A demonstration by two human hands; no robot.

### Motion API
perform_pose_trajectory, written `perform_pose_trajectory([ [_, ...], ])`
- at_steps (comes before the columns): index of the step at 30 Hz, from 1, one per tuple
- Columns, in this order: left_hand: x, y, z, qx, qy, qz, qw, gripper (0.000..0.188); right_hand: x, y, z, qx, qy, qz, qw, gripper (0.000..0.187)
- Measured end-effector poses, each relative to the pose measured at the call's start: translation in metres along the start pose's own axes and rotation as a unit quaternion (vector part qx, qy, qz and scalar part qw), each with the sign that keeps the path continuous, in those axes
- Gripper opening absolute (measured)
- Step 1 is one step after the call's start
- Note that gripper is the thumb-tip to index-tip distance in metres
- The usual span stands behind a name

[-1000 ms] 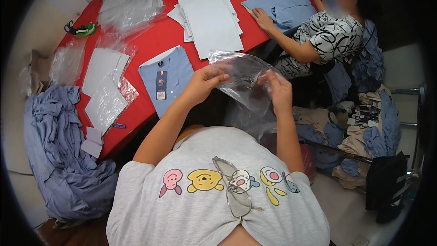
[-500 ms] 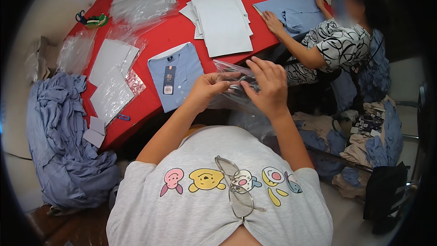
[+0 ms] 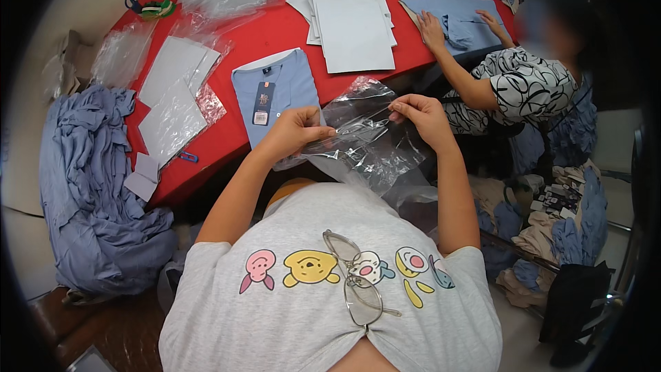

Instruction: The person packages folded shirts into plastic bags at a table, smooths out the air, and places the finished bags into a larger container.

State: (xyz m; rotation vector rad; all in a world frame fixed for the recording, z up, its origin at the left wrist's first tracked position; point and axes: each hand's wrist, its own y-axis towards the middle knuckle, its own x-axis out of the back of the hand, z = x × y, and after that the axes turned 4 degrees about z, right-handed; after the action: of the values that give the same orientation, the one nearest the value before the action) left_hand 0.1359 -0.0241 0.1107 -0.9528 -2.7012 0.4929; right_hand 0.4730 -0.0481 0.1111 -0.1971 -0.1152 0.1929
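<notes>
Bag point(image 3: 382, 165), clear, finger-pinched by your left hand point(image 3: 294, 131) and right hand point(image 3: 425, 120); apparent step, opening; next move likely wants layers parted.

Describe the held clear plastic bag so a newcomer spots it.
From the big red table, come to its near edge, just beyond the light-grey T-shirt. There, the left hand and right hand hold a crinkled, transparent plastic bag. Unlike the clear bags lying on the table, it's in both hands.
</notes>
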Motion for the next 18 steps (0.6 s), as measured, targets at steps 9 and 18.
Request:
perform_pose_trajectory([
  [9,-0.043,0.000,-0.063,-0.371,0.181,-0.078,0.907,0.059,-0.002,-0.051,0.027,-0.098,0.279,-0.135,0.946,0.013],
  [18,-0.144,0.026,-0.056,-0.382,0.216,-0.072,0.896,0.052,-0.030,-0.092,0.012,0.004,0.470,-0.230,0.852,0.021],
])
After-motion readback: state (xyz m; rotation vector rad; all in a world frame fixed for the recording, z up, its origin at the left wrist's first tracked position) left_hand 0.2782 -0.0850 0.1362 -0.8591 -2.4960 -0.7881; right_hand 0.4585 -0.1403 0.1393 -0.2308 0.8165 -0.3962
